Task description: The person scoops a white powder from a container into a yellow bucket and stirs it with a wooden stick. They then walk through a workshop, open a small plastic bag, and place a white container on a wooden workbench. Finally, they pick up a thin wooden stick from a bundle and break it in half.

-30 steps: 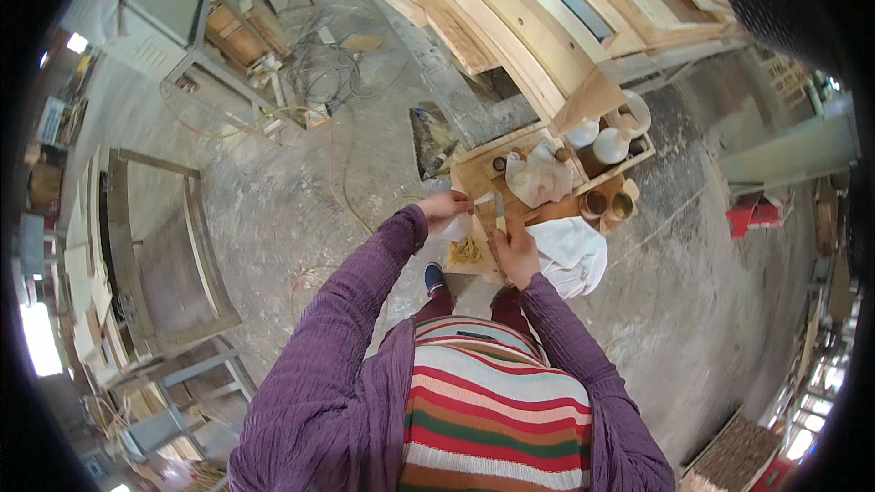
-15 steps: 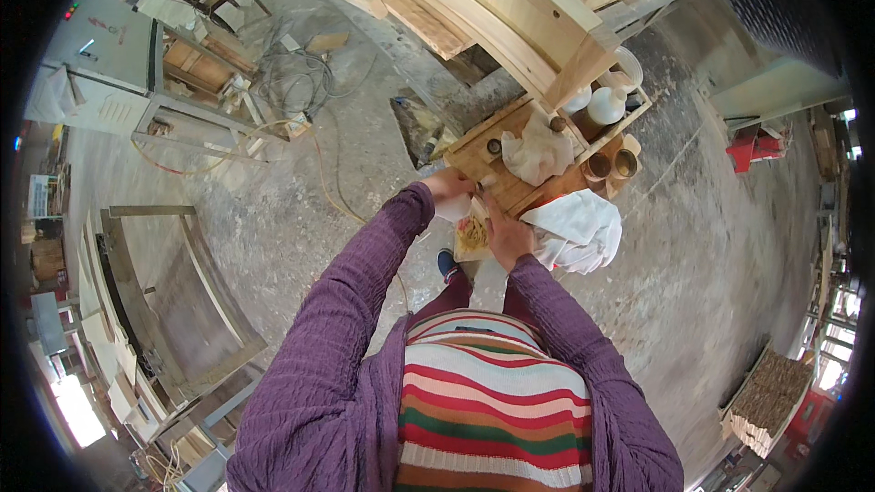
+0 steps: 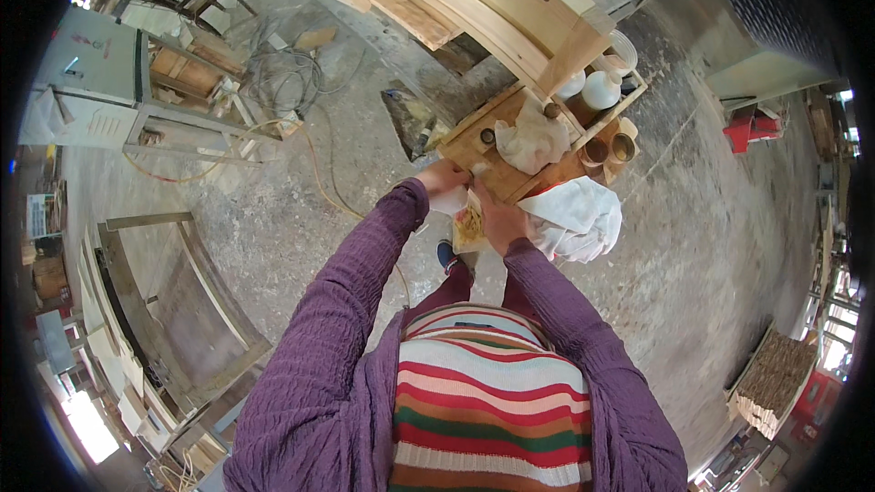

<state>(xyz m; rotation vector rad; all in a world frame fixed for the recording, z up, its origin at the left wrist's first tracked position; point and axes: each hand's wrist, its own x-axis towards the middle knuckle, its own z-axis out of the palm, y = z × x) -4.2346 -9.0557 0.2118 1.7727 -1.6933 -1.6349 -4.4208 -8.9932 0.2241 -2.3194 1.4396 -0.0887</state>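
Note:
My left hand (image 3: 444,179) is closed at the near left corner of a wooden work board (image 3: 497,169). A small white piece (image 3: 448,201), perhaps cloth or paper, hangs from its fingers. My right hand (image 3: 501,221) meets it from the right, fingers bent together with the tips close to the left fingertips. What the right fingers grip is hidden. Beyond them on the board lie a crumpled pale cloth (image 3: 532,138) and a small dark round lid (image 3: 488,136). A white cloth bundle (image 3: 576,219) sits just right of my right hand.
Two brown cups (image 3: 609,149) stand right of the board. A wooden crate (image 3: 629,102) behind holds white bottles (image 3: 602,89). Light wooden furniture parts (image 3: 492,0) overhang the far side. A yellowish container (image 3: 468,230) is below my hands. A hose (image 3: 321,184) runs along the floor at left.
My two hands have come slightly closer together, the right one moving a little left and up. The view has shifted slightly. The white piece stays in my left hand.

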